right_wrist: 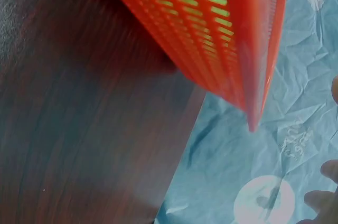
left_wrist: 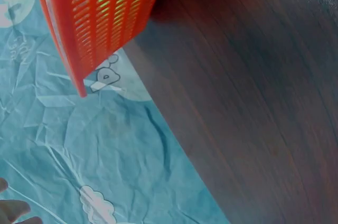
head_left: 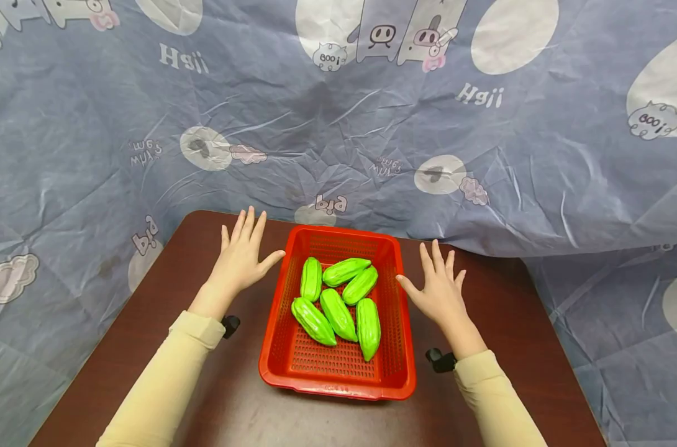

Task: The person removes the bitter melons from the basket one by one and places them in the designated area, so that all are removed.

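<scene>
A red perforated plastic basket (head_left: pixel 338 390) sits on the table, holding several bright green, ridged, elongated gourds (head_left: pixel 338 315) that look like bitter melons. Left of the basket, my left hand (head_left: pixel 239 264) is spread with straight fingers, its thumb tip right by the rim. On the other side my right hand (head_left: pixel 441 295) is likewise spread, thumb pointing at the right rim. Neither hand holds anything. In the left wrist view, fingertips (left_wrist: pixel 15 209) show at the lower left corner beyond the basket wall (left_wrist: pixel 100 18). Fingertips (right_wrist: pixel 319 200) also edge into the right wrist view, near the basket's side (right_wrist: pixel 211 44).
The dark brown wooden table (head_left: pixel 232 397) extends around the basket. Behind and beside it hangs a wrinkled blue-grey cloth (head_left: pixel 327 124) with cartoon prints. Black wrist cameras are strapped at the left wrist (head_left: pixel 230 325) and right wrist (head_left: pixel 441 361).
</scene>
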A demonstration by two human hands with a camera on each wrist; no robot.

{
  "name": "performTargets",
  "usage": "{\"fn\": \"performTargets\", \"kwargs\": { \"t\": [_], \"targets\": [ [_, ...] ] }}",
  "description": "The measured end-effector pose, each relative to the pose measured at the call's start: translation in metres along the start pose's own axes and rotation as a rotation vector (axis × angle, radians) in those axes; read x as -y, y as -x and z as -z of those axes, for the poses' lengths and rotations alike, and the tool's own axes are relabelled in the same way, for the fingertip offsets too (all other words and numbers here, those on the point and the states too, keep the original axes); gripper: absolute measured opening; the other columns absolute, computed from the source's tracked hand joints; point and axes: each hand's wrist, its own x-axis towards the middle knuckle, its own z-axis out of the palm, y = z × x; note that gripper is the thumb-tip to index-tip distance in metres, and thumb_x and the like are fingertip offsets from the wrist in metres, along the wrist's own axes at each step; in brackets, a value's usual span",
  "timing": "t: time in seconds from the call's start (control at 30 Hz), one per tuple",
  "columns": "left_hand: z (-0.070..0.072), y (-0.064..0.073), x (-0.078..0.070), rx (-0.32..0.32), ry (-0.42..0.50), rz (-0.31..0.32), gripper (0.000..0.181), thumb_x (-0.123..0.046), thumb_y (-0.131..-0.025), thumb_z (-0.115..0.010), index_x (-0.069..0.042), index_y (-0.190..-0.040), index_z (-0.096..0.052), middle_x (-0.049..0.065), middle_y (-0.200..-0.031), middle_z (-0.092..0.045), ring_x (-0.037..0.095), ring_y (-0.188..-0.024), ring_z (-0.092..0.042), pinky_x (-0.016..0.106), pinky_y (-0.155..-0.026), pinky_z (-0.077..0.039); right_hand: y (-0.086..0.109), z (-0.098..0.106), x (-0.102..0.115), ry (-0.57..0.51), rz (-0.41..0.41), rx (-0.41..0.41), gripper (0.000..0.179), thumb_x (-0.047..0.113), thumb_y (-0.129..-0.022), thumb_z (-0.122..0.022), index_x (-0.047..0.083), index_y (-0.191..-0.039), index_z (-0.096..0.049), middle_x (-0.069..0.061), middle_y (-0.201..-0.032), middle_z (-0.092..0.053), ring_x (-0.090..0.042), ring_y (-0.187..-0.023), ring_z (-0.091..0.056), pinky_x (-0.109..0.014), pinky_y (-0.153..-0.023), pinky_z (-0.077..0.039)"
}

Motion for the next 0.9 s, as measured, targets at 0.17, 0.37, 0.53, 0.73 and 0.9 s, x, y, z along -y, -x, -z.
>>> {"fn": "performTargets", "kwargs": {
  "t": [0.17,0.37,0.53,0.73,0.9],
  "targets": [
    [0.000,0.004,-0.001,0.005,0.057,0.008,0.094,-0.055,-0.094,-0.058,-0.010,-0.160,-0.008,0.020,-0.165,-0.004,0.040,-0.152,-0.005,0.069,-0.115,-0.005,0.004,-0.002,0.008,-0.005,0.001,0.026,0.093,0.061,-0.092,-0.056,0.013,-0.160,-0.014,-0.015,-0.166,-0.002,-0.052,-0.148,0.003,-0.079,-0.106,-0.002],
    [-0.003,0.009,-0.001,0.000,0.127,0.015,0.093,-0.052,-0.094,-0.059,-0.009,-0.159,-0.009,0.022,-0.164,-0.006,0.045,-0.148,-0.013,0.066,-0.116,-0.014,0.008,-0.003,0.019,-0.027,0.018,0.036,0.093,0.059,-0.092,-0.058,0.013,-0.160,-0.015,-0.016,-0.166,-0.006,-0.052,-0.148,-0.004,-0.075,-0.110,-0.008],
    [-0.006,0.012,-0.001,0.005,0.190,0.029,0.091,-0.049,-0.095,-0.059,-0.006,-0.159,-0.010,0.023,-0.164,-0.007,0.049,-0.146,-0.016,0.066,-0.113,-0.021,0.011,-0.003,0.033,-0.069,0.038,0.036,0.091,0.054,-0.092,-0.061,0.011,-0.159,-0.017,-0.018,-0.164,-0.011,-0.051,-0.147,-0.010,-0.072,-0.112,-0.015],
    [-0.012,0.015,0.000,0.013,0.252,0.045,0.090,-0.045,-0.095,-0.061,0.000,-0.157,-0.013,0.023,-0.163,-0.011,0.049,-0.145,-0.018,0.064,-0.113,-0.025,0.014,-0.005,0.046,-0.138,0.059,0.048,0.091,0.047,-0.091,-0.066,0.009,-0.158,-0.019,-0.018,-0.164,-0.013,-0.049,-0.147,-0.014,-0.065,-0.112,-0.025],
    [-0.017,0.018,0.001,0.022,0.278,0.055,0.087,-0.042,-0.095,-0.061,0.003,-0.156,-0.017,0.025,-0.161,-0.016,0.049,-0.145,-0.019,0.064,-0.113,-0.026,0.016,-0.009,0.055,-0.187,0.073,0.074,0.090,0.046,-0.090,-0.068,0.009,-0.158,-0.020,-0.018,-0.164,-0.014,-0.043,-0.148,-0.021,-0.061,-0.112,-0.030]
  ]
}}
